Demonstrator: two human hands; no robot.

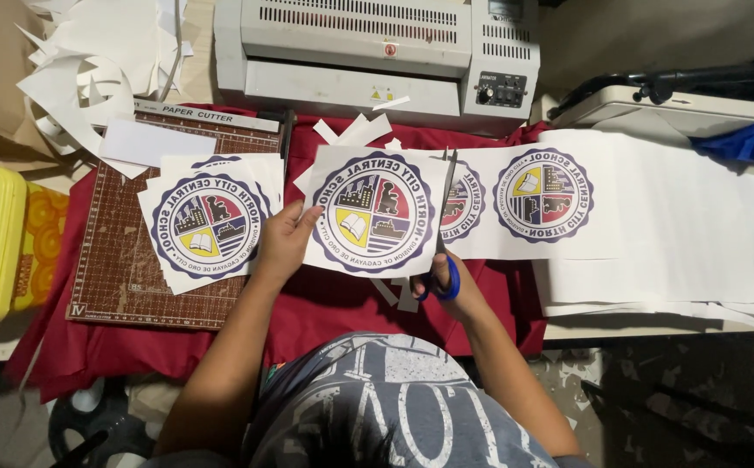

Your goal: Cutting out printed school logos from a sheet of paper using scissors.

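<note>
L hand [283,238] pinches the printed sheet [368,212] at frame centre, over the red cloth [325,303]. R hand [453,286] grips blue-handled scissors [440,234], blades up thru the paper. Cut seals [206,224] stacked on paper cutter [134,260], left.

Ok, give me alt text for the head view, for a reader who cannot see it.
A person's right hand works blue-handled scissors through a long paper strip printed with round emblems, while the left hand holds the end print. A stack of cut prints lies on a brown paper cutter, with a grey laminator behind on red cloth.
</note>
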